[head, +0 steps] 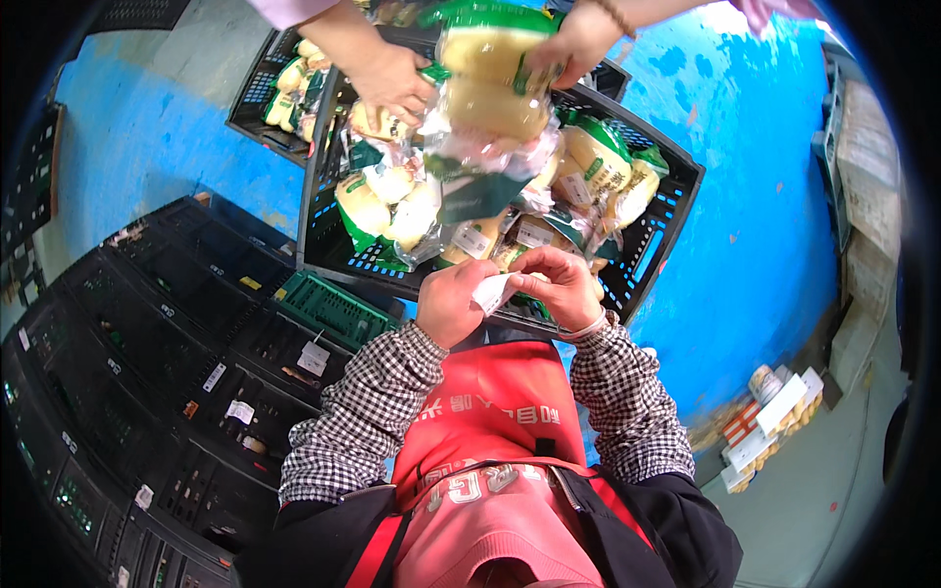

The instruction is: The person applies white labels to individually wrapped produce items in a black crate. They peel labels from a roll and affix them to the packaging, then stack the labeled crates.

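Note:
My left hand (457, 300) is closed on a folded strip of white labels (494, 292), and the fingertips of my right hand (560, 287) pinch the strip's other side. Both hands are above the near rim of a black plastic crate (317, 220). Inside lie several clear and green plastic bags of pale yellow produce (581, 165), some bearing white labels. Across the crate, another person's hand (577, 45) holds up a blurred bag of the same produce (489, 88); that person's other hand (390, 82) rests on a bag in the crate.
Black plastic crates (176, 294) stand at the left, with a green crate (334, 305) among them. A second crate of bags (257, 99) sits behind the main one. Boxes of yellowish produce (779, 419) are at the lower right, and wrapped goods (867, 184) line the right side.

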A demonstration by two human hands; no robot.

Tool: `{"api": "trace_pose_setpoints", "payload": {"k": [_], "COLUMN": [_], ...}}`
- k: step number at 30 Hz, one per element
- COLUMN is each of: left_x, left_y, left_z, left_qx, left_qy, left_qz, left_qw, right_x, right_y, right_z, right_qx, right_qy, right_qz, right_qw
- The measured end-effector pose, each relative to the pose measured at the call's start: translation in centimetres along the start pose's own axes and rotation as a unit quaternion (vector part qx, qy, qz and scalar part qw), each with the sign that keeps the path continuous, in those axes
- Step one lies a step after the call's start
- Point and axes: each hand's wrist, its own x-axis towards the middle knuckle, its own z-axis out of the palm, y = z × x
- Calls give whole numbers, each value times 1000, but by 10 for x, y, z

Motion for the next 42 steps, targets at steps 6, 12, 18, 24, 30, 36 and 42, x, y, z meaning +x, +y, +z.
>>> {"api": "trace_pose_setpoints", "payload": {"k": [6, 12, 18, 24, 30, 36, 42], "left_x": [-9, -22, -34, -37, -45, -49, -36], "left_y": [-9, -34, -43, -51, -52, -54, -53], "left_z": [-9, -20, -25, -28, -26, -35, -38], "left_qx": [16, 104, 88, 0, -11, -10, -3], "left_qy": [46, 76, 80, 136, 155, 168, 179], "left_qz": [-24, -102, -171, -129, -156, -102, -141], "left_qw": [999, 986, 978, 982, 976, 980, 974], "right_x": [18, 73, 151, 240, 257, 241, 243], "right_y": [-13, -47, -65, -33, -11, -2, 2], "right_z": [6, -17, -24, -22, 0, 3, 24], "right_qx": [-147, -92, -611, -661, -635, -565, -574], "right_qy": [-7, 101, -103, -231, -102, 119, 49], "right_qz": [-102, -228, -327, -354, -109, -299, -172], "right_qw": [984, 964, 714, 620, 758, 760, 799]}}
